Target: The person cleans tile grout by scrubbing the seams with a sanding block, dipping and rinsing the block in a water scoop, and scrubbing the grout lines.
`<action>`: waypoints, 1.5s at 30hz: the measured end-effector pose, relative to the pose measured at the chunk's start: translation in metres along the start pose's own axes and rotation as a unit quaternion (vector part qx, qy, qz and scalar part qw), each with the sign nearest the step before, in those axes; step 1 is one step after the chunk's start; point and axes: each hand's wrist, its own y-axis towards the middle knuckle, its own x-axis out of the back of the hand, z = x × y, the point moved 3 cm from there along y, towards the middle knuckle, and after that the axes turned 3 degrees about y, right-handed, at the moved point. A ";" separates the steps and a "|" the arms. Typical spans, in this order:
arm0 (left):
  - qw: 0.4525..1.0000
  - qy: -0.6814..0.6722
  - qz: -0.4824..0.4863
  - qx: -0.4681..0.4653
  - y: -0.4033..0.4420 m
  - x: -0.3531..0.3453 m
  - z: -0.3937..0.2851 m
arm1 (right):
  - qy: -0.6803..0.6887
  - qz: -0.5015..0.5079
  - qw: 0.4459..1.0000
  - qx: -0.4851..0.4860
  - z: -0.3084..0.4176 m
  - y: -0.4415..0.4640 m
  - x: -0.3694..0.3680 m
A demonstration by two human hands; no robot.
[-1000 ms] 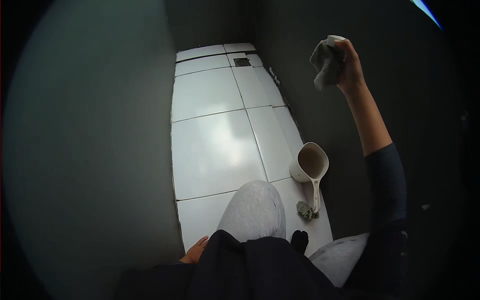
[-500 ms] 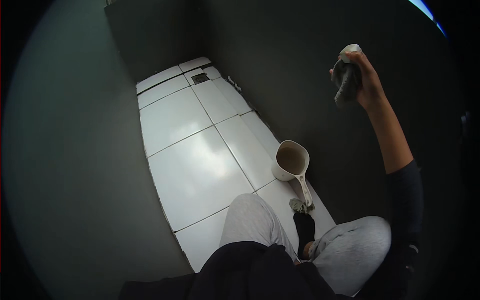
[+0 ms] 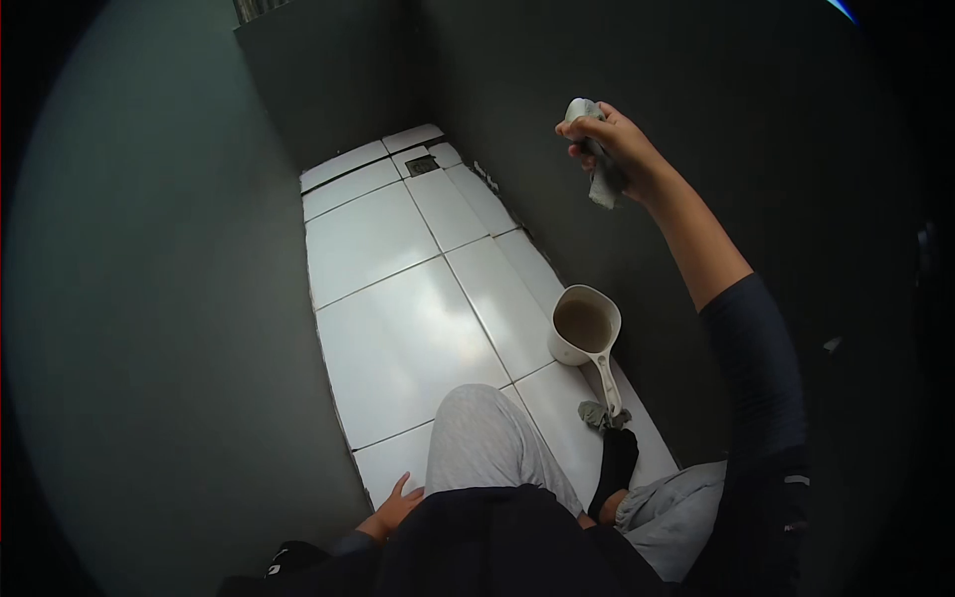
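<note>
Up by the dark wall (image 3: pixel 756 169), my right hand (image 3: pixel 627 147) is closed around a crumpled grey cloth (image 3: pixel 603 187). A whitish rounded part (image 3: pixel 582 107) sticks out at the top of the grip; whether it is part of the cloth I cannot tell. My left hand (image 3: pixel 396 507) is low beside my knee (image 3: pixel 482 438), fingers stretched out at the white tile floor (image 3: pixel 398 348), partly hidden by my dark clothing. A white dipper (image 3: pixel 569 350) holding cloudy brownish water (image 3: pixel 583 326) stands on the tiles along the right wall.
Another greyish crumpled cloth (image 3: pixel 594 415) lies under the dipper's handle, just ahead of my black-socked foot (image 3: pixel 617 458). A square floor drain (image 3: pixel 422 165) sits at the far end. Dark walls close in the narrow tiled floor on both sides.
My right hand has moved left with the cloth, its wrist turned. My left hand has come into view beside my knee. The view has shifted slightly; the dipper stays on the floor.
</note>
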 end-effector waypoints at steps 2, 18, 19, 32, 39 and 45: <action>0.994 0.101 -0.025 -0.025 0.019 0.016 -0.001 | -0.071 0.028 0.997 -0.020 0.002 0.001 -0.002; 0.903 0.280 0.105 -0.307 0.061 0.035 0.029 | -0.377 0.197 0.871 -0.246 -0.063 0.019 -0.015; 0.908 0.270 0.094 -0.305 0.060 0.034 0.029 | -0.366 0.221 0.860 -0.278 -0.079 0.029 -0.020; 0.964 0.129 -0.028 -0.229 0.088 0.031 0.049 | -0.466 0.421 0.734 -0.258 -0.077 0.075 -0.106; 0.973 0.143 -0.050 -0.172 0.085 0.032 0.053 | -0.481 0.400 0.650 -0.431 -0.148 0.039 -0.015; 0.968 0.194 -0.146 -0.058 0.080 0.057 0.062 | -0.485 0.314 0.628 -0.522 -0.193 0.000 0.035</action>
